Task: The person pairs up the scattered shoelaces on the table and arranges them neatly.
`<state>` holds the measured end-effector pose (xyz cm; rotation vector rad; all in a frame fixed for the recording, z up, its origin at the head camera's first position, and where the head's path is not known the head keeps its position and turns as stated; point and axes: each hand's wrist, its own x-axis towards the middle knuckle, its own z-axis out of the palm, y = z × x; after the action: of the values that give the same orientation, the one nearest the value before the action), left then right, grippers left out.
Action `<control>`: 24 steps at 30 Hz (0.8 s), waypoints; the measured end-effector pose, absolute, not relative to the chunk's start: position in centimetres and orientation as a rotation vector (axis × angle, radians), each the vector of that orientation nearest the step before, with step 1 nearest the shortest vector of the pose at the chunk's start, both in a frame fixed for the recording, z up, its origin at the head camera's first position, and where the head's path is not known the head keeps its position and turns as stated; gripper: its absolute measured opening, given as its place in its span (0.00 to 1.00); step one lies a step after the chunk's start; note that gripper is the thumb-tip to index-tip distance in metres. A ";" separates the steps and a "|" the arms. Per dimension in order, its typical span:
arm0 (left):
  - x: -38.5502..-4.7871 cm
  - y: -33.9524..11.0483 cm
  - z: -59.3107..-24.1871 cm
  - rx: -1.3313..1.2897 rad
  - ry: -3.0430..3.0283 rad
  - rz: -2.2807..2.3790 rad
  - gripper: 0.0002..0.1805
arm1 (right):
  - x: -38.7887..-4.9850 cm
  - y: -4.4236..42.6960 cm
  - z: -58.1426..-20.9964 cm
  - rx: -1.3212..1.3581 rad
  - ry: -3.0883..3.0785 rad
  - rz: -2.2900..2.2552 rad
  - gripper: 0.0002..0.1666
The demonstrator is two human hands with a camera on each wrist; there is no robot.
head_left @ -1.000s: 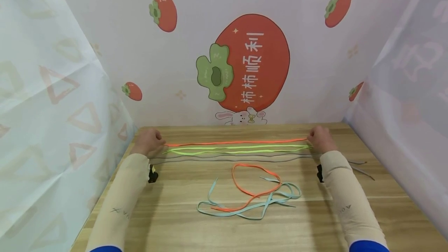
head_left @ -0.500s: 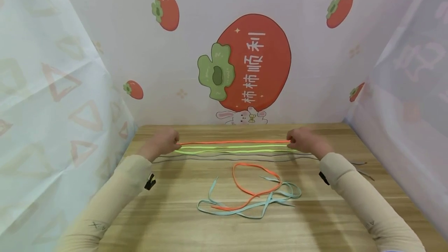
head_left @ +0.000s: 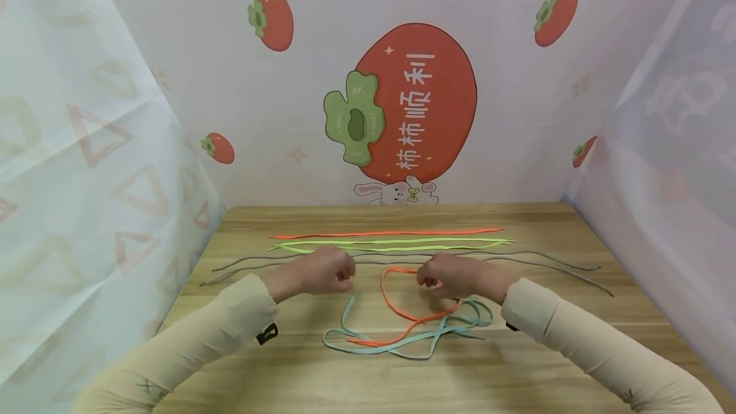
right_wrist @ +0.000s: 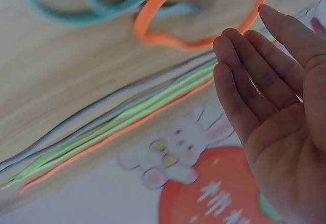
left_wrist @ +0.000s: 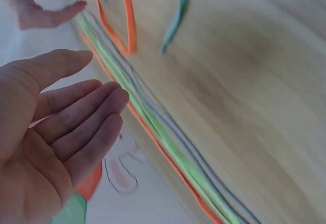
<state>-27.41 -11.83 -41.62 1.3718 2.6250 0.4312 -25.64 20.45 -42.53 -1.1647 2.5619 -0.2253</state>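
Observation:
My left hand (head_left: pixel 324 269) hovers above the table near one tip of a tangled light blue shoelace (head_left: pixel 356 351), its fingers loosely bent and holding nothing. Over the upper right of a loose, looped orange shoelace (head_left: pixel 368 343) is my right hand (head_left: pixel 454 273), hiding part of it. Both wrist views show the palms with bare, relaxed fingers, the left hand's (left_wrist: pixel 66 127) and the right hand's (right_wrist: pixel 275 102). The orange lace lies partly across the blue one. Beyond the hands, a straight orange shoelace (head_left: pixel 385 234), a doubled green one (head_left: pixel 385 241) and grey laces (head_left: pixel 575 266) stretch side by side.
The wooden table (head_left: pixel 322 382) carries all the laces. A white cloth printed with persimmons (head_left: pixel 416 101) stands upright behind it. Cloth walls close in the left (head_left: pixel 75 209) and right (head_left: pixel 661 165) sides.
Both hands have left the far straight orange lace, where they were at its ends, and come inward and nearer to the loose pile. That orange lace now lies beyond the green one, untouched.

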 end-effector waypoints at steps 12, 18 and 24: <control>-24.4 -7.4 -44.4 1.414 2.388 0.438 0.05 | -22.4 16.6 -44.7 -1.380 2.544 0.045 0.12; -23.8 -6.9 -46.7 1.404 2.358 0.484 0.03 | -22.2 16.7 -46.3 -1.494 2.573 -0.008 0.16; -23.5 -6.1 -47.8 1.412 2.344 0.594 0.03 | -22.5 17.0 -46.9 -1.414 2.494 -0.279 0.12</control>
<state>-23.48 -6.15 -47.82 1.4121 2.3440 0.5943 -22.48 16.98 -46.86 -1.4144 2.4942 -0.2793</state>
